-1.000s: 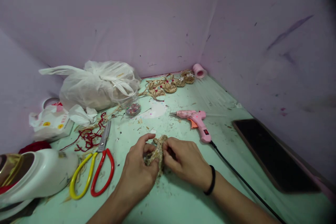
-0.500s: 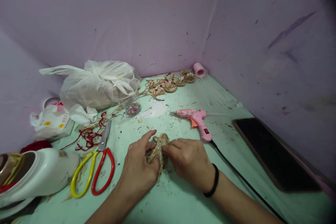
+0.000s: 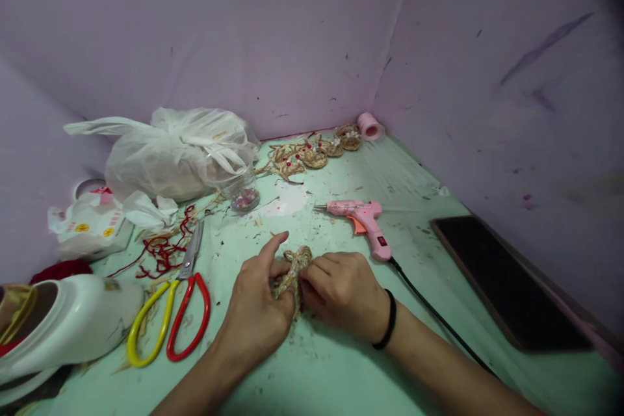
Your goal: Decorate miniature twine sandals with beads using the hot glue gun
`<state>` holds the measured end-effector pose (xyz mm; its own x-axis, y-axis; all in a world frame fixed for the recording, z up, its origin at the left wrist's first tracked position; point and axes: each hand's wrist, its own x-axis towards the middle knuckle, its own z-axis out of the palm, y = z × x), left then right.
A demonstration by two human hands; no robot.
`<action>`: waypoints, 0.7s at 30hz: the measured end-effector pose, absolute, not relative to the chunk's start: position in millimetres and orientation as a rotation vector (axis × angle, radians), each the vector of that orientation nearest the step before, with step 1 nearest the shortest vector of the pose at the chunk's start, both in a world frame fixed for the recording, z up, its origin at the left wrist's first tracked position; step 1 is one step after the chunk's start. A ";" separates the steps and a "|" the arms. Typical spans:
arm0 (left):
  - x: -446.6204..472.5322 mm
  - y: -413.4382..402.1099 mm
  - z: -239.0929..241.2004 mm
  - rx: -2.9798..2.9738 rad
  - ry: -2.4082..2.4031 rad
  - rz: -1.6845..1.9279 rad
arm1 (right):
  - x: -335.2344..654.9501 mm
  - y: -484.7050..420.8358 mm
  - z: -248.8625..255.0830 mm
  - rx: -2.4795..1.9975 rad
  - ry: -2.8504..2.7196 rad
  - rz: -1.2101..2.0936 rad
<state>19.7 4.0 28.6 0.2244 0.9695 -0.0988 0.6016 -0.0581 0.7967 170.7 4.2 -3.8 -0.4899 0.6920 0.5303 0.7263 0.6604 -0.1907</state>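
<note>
Between my hands is a small looped piece of braided straw-coloured cord (image 3: pixel 296 271), held just above or on the table near its front. My left hand (image 3: pixel 260 296) pinches it from the left with the thumb and bent fingers, the index finger raised. On the other side, the fingers of my right hand (image 3: pixel 336 289) are closed on its right edge; their tips are partly hidden. A black band circles my right wrist. Beyond the right hand lies a pink hot glue gun (image 3: pixel 365 218), its nozzle pointing left.
Yellow-and-red-handled scissors (image 3: pixel 175 312) lie left of my hands, beside tangled red yarn (image 3: pixel 163 253). A white jug (image 3: pixel 92 312) lies at the left edge. A bead cup (image 3: pixel 245 198), plastic bag (image 3: pixel 180 156), braided ornaments (image 3: pixel 312 156) and pink spool (image 3: pixel 369 127) stand behind. A dark phone-like slab (image 3: pixel 502 279) lies right.
My right hand has shifted slightly left and up along the cord piece, and its fingers have curled further. My left hand keeps its hold. The whole view has moved a little.
</note>
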 end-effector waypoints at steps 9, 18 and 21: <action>18.8 3.2 27.8 1.774 1.466 0.612 | 169.3 6.7 -11.2 -1.098 -2.248 0.116; 20.0 2.6 29.2 1.785 1.486 0.613 | 170.8 8.8 -9.4 -1.195 -2.018 0.607; 19.2 3.0 28.1 1.797 1.483 0.604 | 172.7 9.1 -9.9 -1.215 -1.977 0.728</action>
<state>19.2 3.0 28.1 0.2291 0.9695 -0.0865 0.6327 -0.0809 0.7701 172.7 9.1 -9.9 -0.3199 0.9092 0.2664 0.5196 0.4035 -0.7531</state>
